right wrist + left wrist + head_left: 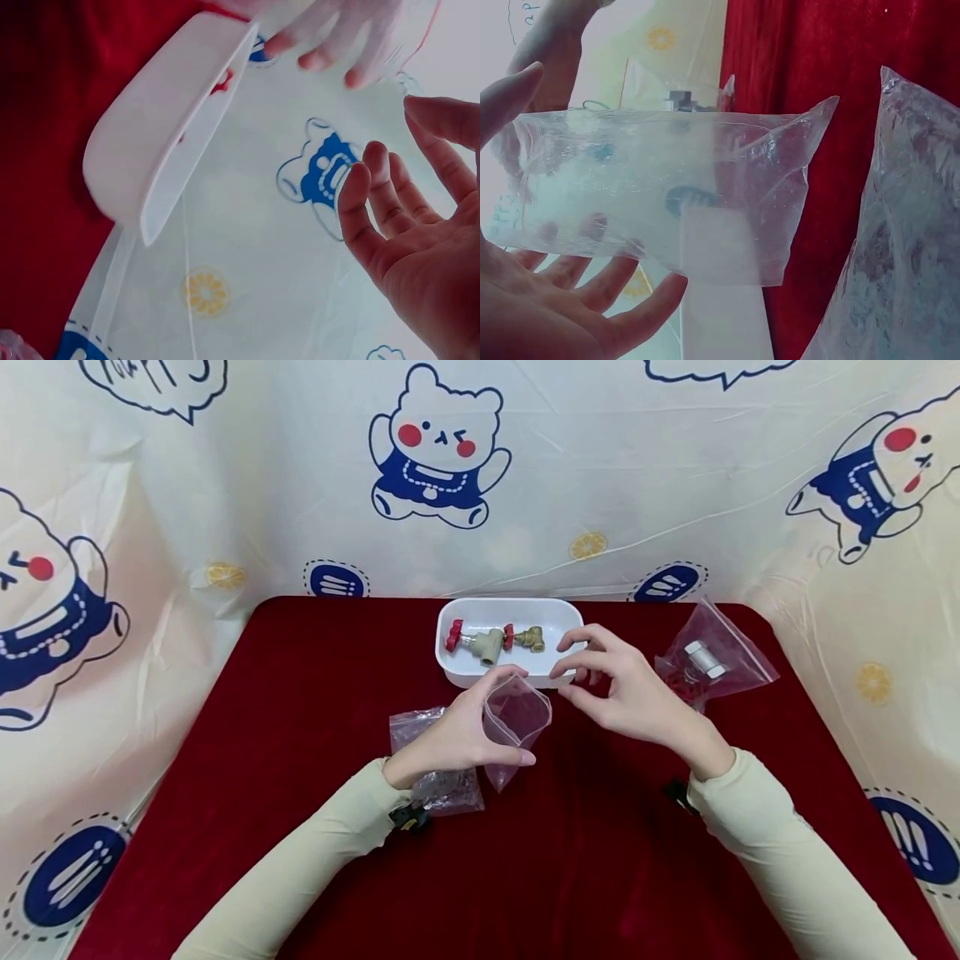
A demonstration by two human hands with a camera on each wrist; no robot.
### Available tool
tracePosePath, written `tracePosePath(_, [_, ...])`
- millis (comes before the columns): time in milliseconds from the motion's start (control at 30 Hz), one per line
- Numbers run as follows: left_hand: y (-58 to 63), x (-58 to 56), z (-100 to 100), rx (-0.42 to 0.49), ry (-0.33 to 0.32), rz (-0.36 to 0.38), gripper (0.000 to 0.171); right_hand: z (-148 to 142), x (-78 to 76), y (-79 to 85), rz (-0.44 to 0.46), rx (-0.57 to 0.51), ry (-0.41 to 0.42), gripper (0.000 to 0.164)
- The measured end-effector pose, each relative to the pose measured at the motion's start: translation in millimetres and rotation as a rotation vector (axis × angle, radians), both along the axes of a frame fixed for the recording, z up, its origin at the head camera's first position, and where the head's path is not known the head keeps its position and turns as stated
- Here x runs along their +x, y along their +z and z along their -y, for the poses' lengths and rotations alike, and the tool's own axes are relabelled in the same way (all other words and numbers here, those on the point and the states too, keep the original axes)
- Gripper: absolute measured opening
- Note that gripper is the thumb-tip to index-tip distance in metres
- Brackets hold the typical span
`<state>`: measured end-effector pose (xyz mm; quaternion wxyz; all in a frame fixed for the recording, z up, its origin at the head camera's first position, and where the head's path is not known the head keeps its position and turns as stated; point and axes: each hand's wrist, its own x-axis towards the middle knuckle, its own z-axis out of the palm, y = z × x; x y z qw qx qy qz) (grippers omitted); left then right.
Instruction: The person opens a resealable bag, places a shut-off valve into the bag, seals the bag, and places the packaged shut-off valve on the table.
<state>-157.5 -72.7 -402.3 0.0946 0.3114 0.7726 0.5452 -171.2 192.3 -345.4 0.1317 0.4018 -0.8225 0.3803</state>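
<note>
A clear plastic bag is held upright by my left hand, its mouth spread wide between thumb and fingers. In the left wrist view the bag looks see-through, with nothing visible inside. To its right my right hand hovers at the white tray's front right corner, fingers loosely bent and holding nothing. The white tray contains a grey-green valve with a red handle and a small brass valve, also with a red handle.
Under my left forearm lies another clear bag. At the back right of the red tablecloth rests a zip bag with a silvery metal fitting and something red inside. A printed curtain encloses the table behind and at the sides.
</note>
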Motion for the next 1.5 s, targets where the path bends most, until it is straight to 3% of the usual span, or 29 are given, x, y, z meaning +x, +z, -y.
tracePosePath(200, [-0.4,-0.3,2,-0.024,0.002,-0.018,0.097,-3,-25.3,2.6,0.000,0.065,-0.045,0.022])
tracePosePath(867, [-1.0,-2.0,3,-0.026,0.016,0.007,0.095,4,-81.2,17.6,0.128,0.332,-0.157,0.014])
tracePosePath(1500, [-0.9,-1.3,2,-0.046,0.044,0.015,0.100,29,-132.9,-2.0,0.363,0.557,-0.320,0.031])
